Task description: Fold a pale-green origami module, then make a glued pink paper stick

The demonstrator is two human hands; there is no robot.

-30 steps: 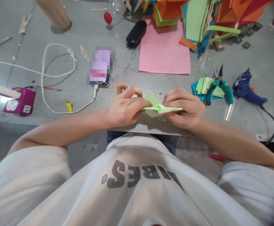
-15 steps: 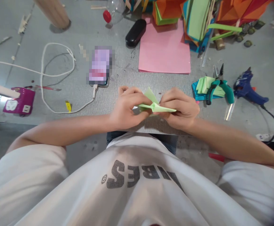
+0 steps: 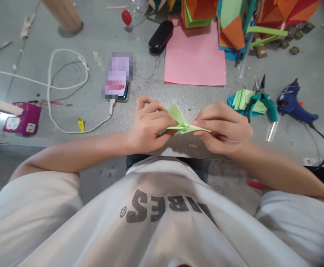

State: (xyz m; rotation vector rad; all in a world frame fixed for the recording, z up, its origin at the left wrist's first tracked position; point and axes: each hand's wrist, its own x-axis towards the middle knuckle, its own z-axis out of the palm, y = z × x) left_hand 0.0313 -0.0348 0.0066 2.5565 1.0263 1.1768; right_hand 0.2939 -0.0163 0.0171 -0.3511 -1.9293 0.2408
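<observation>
Right hand (image 3: 223, 126) has shifted a little rightward from the left hand (image 3: 150, 126), baring more of the folded green paper (image 3: 182, 127) between them. Both pinch it, one at each side, above the table's (image 3: 147, 87) near edge; the folding seems unfinished. Far right, an orange flap (image 3: 234, 33) now covers part of a pale green sheet (image 3: 232, 13).

I view the phone (image 3: 117, 76) pixelated, the bottle (image 3: 137, 10) cropped above, the left hand (image 3: 150, 126) hiding part of the green paper (image 3: 176, 114).
</observation>
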